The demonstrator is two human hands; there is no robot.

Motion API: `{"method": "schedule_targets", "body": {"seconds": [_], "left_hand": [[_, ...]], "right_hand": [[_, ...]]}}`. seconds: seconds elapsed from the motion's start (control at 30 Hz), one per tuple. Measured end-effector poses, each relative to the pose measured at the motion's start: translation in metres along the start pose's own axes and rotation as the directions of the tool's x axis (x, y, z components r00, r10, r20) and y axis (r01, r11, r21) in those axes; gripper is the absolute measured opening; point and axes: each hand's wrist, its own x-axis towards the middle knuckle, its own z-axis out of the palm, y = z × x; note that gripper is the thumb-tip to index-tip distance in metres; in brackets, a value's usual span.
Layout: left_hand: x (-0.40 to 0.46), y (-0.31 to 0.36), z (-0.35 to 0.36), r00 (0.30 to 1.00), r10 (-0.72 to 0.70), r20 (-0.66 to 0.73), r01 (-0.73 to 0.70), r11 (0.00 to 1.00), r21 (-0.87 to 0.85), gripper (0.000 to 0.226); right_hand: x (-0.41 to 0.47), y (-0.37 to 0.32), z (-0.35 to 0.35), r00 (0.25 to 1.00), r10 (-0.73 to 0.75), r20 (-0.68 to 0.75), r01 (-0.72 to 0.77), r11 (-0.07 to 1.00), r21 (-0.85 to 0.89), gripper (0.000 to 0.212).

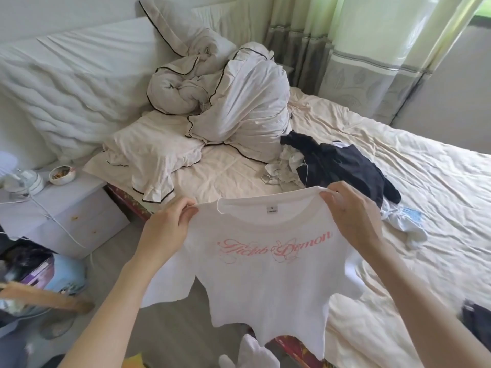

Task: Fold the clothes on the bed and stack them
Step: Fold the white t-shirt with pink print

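From my remote seat, the white T-shirt (265, 274) hangs across the near corner of the bed (438, 195), hiding it. Its neck label (272, 208) is too small for me to read. The dark garment (342, 168) covers most of the pale clothes (281, 171) beneath it. Another dark item (477, 318) is cut off at the right edge. Blurred clutter (32, 266) sits at lower left; the bowl (61, 175) holds contents I cannot identify.
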Motion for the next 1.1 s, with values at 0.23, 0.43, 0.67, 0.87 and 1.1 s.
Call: {"method": "schedule_targets", "body": {"seconds": [0.23,0.43,0.67,0.87,1.1], "left_hand": [[0.086,-0.037,0.069,0.986,-0.162,-0.029,0.162,0.987,0.016,0.018],[0.188,-0.098,0.152,0.977,-0.210,-0.038,0.214,0.961,0.175,0.023],[0.257,-0.178,0.231,0.964,-0.266,-0.004,0.249,0.898,0.364,0.027],[0.300,-0.235,0.283,0.967,-0.255,0.001,0.222,0.845,0.486,0.033],[0.326,-0.304,0.333,0.933,-0.357,-0.050,0.342,0.832,0.436,0.035]], "right_hand": [[0.089,0.035,0.088,0.990,-0.008,0.140,0.019,0.997,-0.076,0.030],[0.181,0.084,0.216,0.934,0.011,0.357,0.045,0.988,-0.146,0.039],[0.238,0.133,0.341,0.893,0.062,0.445,0.013,0.986,-0.164,0.043],[0.253,0.167,0.424,0.874,0.057,0.482,0.000,0.993,-0.117,0.036],[0.257,0.196,0.506,0.903,0.028,0.428,0.067,0.976,-0.206,0.045]]}}
